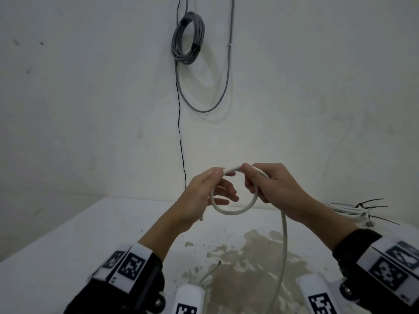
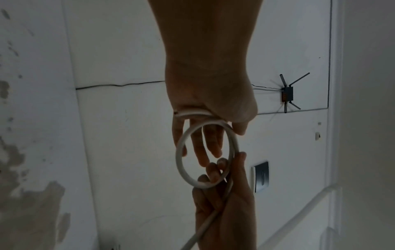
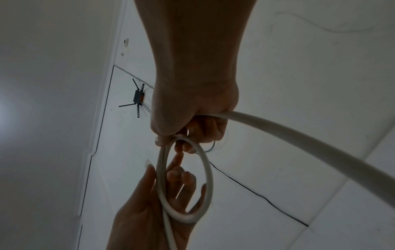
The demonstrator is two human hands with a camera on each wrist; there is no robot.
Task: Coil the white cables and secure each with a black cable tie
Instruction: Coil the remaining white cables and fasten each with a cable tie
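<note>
A white cable (image 1: 229,211) is bent into one small loop held above the white table (image 1: 68,234). My left hand (image 1: 221,177) pinches the loop's top between thumb and forefinger, its other fingers spread behind the ring. The short cable end (image 1: 201,217) pokes out below that hand. My right hand (image 1: 249,177) grips the loop's right side with curled fingers, and the long tail drops from it toward me. In the left wrist view the loop (image 2: 179,152) hangs between left hand (image 2: 213,118) and right hand (image 2: 224,203). The right wrist view shows the tail (image 3: 299,140) leaving the right hand (image 3: 192,128).
A coiled white cable bundle (image 1: 349,209) with black cable ties (image 1: 371,207) lies at the table's right edge. A grey cable coil (image 1: 188,37) hangs on the wall, and a thin black wire (image 1: 180,132) runs down it. A brown stain (image 1: 249,257) marks the table near me.
</note>
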